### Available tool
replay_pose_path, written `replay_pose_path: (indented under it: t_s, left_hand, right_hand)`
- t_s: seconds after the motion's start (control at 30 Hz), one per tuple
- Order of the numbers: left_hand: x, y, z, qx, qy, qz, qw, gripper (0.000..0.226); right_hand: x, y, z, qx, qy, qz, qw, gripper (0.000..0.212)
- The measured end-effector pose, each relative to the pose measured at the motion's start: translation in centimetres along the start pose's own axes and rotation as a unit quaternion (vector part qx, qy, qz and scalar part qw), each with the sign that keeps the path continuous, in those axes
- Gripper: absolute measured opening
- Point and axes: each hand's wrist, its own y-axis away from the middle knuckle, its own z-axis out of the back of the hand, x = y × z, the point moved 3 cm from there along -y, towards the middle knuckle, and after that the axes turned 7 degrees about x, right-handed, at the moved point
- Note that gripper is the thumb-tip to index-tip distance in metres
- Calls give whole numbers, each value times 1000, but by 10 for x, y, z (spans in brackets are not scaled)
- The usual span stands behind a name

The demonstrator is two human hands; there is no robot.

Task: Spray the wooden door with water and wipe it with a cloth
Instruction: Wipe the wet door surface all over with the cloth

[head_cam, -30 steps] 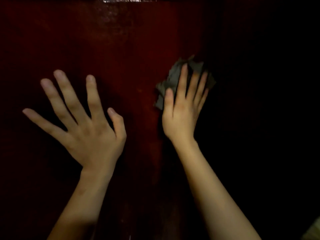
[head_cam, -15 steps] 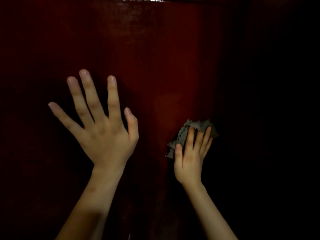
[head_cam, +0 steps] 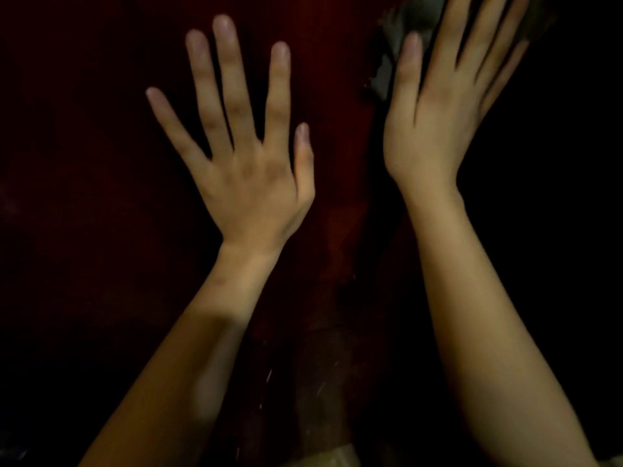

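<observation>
**Wooden door (head_cam: 101,230): both hands flat on it, cloth (head_cam: 409,18) under the right**

Wooden door fills the whole view. It is dark red-brown and glossy, and the light is poor. Its right side is lost in near-black shadow. A lighter red band runs top to bottom between the two arms. There are a few small pale flecks low on that band; cannot tell whether they are droplets or scratches.

Left hand (head_cam: 249,170): back of the hand faces me, palm toward the wood. The four fingers are straight and spread wide, and the thumb is straight, close along the edge of the palm. It grips nothing and appears to lie flat on the door, left of the red band.

Right hand (head_cam: 435,106): higher up, at the top right, with the fingertips cut off by the upper edge. The fingers are straight and slightly apart, and the thumb points up beside them. Nothing is curled. The fingers lie flat over the cloth and press it against the door.

Cloth: grey, crumpled and blurred, at the very top of the view, pinned between the right fingers and the wood. A ragged edge sticks out left of the thumb. More shows above the thumb tip and past the little-finger side. The rest is hidden under the hand.

Both forearms are bare and rise from the bottom edge. The hands are apart and do not touch.

Pale strip (head_cam: 330,458) at the bottom edge between the forearms; cannot tell what it is.
</observation>
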Motion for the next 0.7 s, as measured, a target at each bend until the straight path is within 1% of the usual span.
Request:
replay_pose_path:
  t_s: [0.07, 0.17, 0.23, 0.27, 0.37, 0.47, 0.57, 0.7]
  left_hand:
    - [0, 4, 1, 6, -4, 4, 1000, 55]
    - [2, 4, 3, 24, -2, -9, 1000, 57]
    - [16, 8, 8, 31, -9, 3, 999, 58]
    - [13, 8, 7, 36, 5, -6, 999, 57]
    - [4, 19, 5, 68, 15, -58, 996, 55]
    - [34, 38, 8, 74, 32, -85, 993, 52]
    - [79, 67, 10, 76, 12, -72, 994, 49]
    - [157, 104, 15, 77, -28, -42, 996, 54]
  right_hand:
    - [-6, 45, -9, 38, -6, 20, 999, 59]
    - [-27, 136, -30, 118, -23, 24, 993, 63]
    - [-29, 192, -50, 165, -56, 48, 984, 63]
    - [-35, 211, -54, 172, -60, 48, 982, 65]
    - [-43, 236, -57, 162, -75, 35, 983, 67]
    - [-20, 238, -59, 144, -98, 16, 985, 67]
    - [22, 240, -59, 167, -97, 51, 980, 69]
    - [85, 252, -65, 206, -98, 97, 969, 73]
